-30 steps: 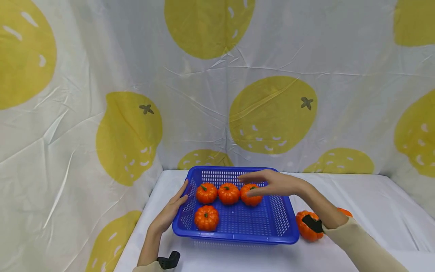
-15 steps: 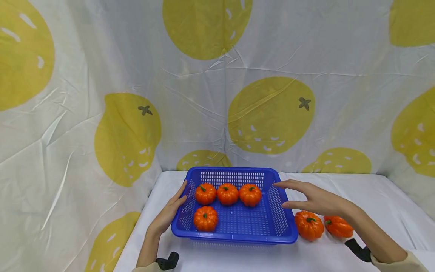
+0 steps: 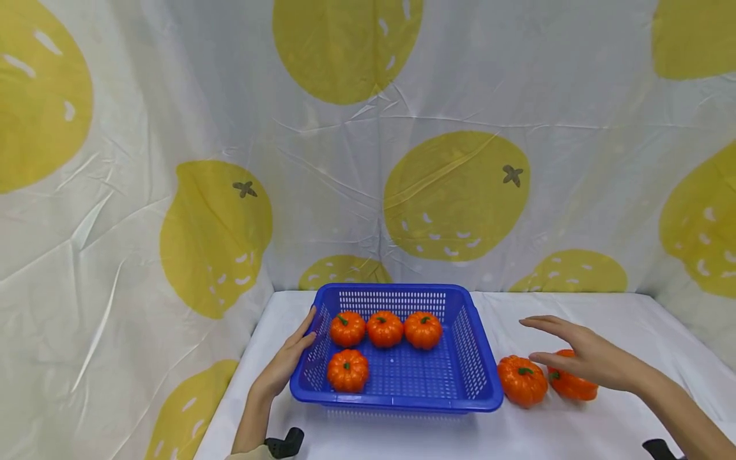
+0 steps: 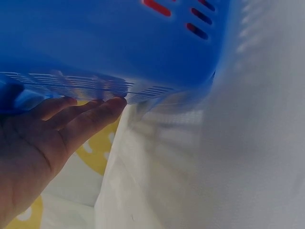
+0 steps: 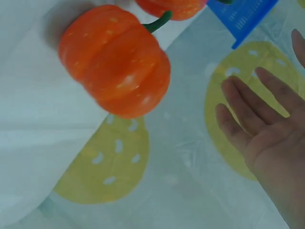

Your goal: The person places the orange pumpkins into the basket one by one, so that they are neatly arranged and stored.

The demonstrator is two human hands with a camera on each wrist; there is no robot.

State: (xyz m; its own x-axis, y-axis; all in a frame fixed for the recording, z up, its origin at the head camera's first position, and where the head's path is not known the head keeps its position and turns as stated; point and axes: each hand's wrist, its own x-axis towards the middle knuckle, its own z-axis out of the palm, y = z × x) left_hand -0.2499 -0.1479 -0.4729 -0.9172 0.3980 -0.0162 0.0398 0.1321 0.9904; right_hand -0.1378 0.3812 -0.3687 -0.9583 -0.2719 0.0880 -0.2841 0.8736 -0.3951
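My left hand (image 3: 284, 361) touches the left side of a blue plastic basket (image 3: 397, 402), fingertips and thumb at its rim. In the left wrist view its fairly straight fingers (image 4: 90, 121) lie against the slotted outer wall. Several small orange pumpkins sit in the basket: a row of three along the back, among them the middle one (image 3: 385, 328), and another pumpkin (image 3: 347, 370) at front left. My right hand (image 3: 589, 354) holds nothing, thumb and fingers spread apart, above a ribbed pumpkin (image 3: 569, 384) lying on its side. Left of that one, an upright pumpkin (image 3: 522, 381) stands against the basket's right side.
A white cloth (image 3: 638, 319) covers the table. Behind and to the sides hangs a pale curtain (image 3: 333, 191) printed with big yellow lemons. A black wrist strap (image 3: 285, 442) shows at the left forearm.
My right hand has left its place over the back right pumpkin in the basket and moved right, past the rim, to above the pumpkins outside. The left hand stays at the basket.
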